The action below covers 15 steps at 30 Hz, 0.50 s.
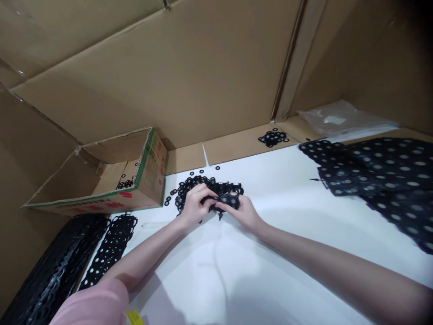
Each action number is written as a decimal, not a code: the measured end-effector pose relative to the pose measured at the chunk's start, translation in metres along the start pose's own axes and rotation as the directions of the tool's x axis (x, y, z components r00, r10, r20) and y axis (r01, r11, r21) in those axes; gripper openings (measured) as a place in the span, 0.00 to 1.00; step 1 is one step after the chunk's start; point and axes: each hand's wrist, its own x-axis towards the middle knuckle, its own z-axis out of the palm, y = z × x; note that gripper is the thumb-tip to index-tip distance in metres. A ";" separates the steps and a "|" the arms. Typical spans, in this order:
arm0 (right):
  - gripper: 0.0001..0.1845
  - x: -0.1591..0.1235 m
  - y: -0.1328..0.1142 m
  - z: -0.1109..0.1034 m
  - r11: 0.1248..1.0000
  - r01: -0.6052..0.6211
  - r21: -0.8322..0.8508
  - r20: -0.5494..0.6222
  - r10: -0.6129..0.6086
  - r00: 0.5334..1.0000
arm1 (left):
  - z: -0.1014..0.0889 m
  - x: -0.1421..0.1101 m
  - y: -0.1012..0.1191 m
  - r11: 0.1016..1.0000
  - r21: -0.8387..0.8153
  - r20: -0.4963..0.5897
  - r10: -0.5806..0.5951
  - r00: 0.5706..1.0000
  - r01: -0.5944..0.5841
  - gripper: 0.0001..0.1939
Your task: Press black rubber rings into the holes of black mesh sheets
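Both hands meet over the white table, at a black sheet dotted with pale round spots [231, 199]. My right hand [246, 213] is closed on the sheet, thumb along its near face. My left hand [198, 203] pinches at the sheet's left end with thumb and forefinger; what lies between those fingertips is too small to make out. A pile of small black rings [189, 183] spreads beneath and behind my left hand. Several loose rings [201, 171] lie around the pile's edge. Part of the sheet is hidden by my fingers.
An open cardboard box [157, 174] with some rings inside stands at the left. A small ring heap [272, 137] sits at the back. Spotted black sheets [389, 171] cover the right side, a clear plastic bag [338, 118] behind them. Perforated black strips [110, 250] lie front left. Cardboard walls [203, 72] enclose the table.
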 end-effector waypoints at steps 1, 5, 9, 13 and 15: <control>0.16 0.000 0.000 0.000 1.000 -0.003 0.001 0.004 0.003 1.000 | -0.003 0.001 -0.001 1.000 0.000 0.016 0.027 0.999 -0.027 0.06; 0.17 -0.001 0.001 0.001 1.000 -0.020 0.010 0.021 0.020 1.000 | -0.009 0.001 -0.001 0.993 0.023 0.023 0.117 0.993 -0.117 0.09; 0.18 -0.002 0.003 0.002 0.999 -0.031 0.016 0.036 0.030 0.999 | -0.006 -0.003 -0.002 0.983 0.076 -0.010 0.171 0.985 -0.170 0.09; 0.18 -0.001 0.002 0.002 0.999 -0.032 0.004 0.036 0.032 0.999 | -0.007 -0.003 -0.005 0.972 0.104 0.019 0.209 0.978 -0.209 0.09; 0.17 -0.001 0.002 0.001 0.999 -0.025 -0.020 0.035 0.026 0.999 | -0.009 -0.002 -0.004 0.975 0.102 0.034 0.196 0.980 -0.199 0.08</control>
